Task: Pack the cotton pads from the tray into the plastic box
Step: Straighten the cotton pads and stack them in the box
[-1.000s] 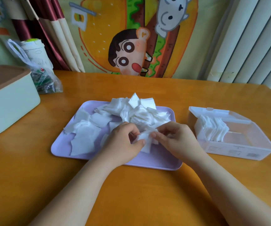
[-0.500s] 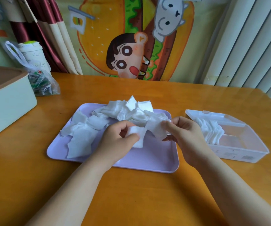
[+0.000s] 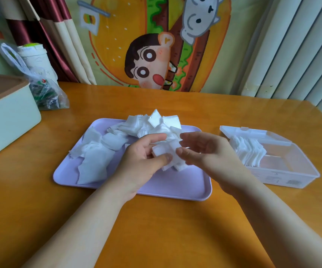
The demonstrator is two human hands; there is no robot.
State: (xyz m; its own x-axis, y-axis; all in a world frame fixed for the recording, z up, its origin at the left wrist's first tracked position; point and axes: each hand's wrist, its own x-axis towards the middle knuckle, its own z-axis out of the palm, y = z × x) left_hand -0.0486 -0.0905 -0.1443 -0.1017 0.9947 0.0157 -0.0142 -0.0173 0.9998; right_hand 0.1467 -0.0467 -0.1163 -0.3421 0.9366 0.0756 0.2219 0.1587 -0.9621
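1. The cream box (image 3: pixel 7 117) and the plastic bag (image 3: pixel 46 93) stand at the far left of the desk (image 3: pixel 156 229), well apart from the work.
2. The lilac tray (image 3: pixel 175 184) lies in the middle. Loose cotton pads (image 3: pixel 98 151) cover its left and rear parts in a heap.
3. The left hand (image 3: pixel 142 163) is held above the tray. Its thumb and fingers pinch a small stack of pads (image 3: pixel 167 151).
4. The right hand (image 3: pixel 212 153) meets the stack from the right. Its thumb lies against the right edge of the stack and its fingers curve above it. It cannot be told whether this hand pinches the stack or only steadies it.
5. The plastic box (image 3: pixel 291 176) stands open just beside the right edge of the tray. Its long axis runs from the far left to the near right. A row of packed pads (image 3: pixel 249 151) stands upright at its left end.
6. Key relation: the box lies to the right of both hands, and the right hand is the nearer. The stack is judged to need a rightward carry, with the pads held upright to match the row.
7. Change from 0.5 s ago: the hands were apart, each holding its own pads. The hands are now together and the pads form 1 stack. The tray and the box lie as before.
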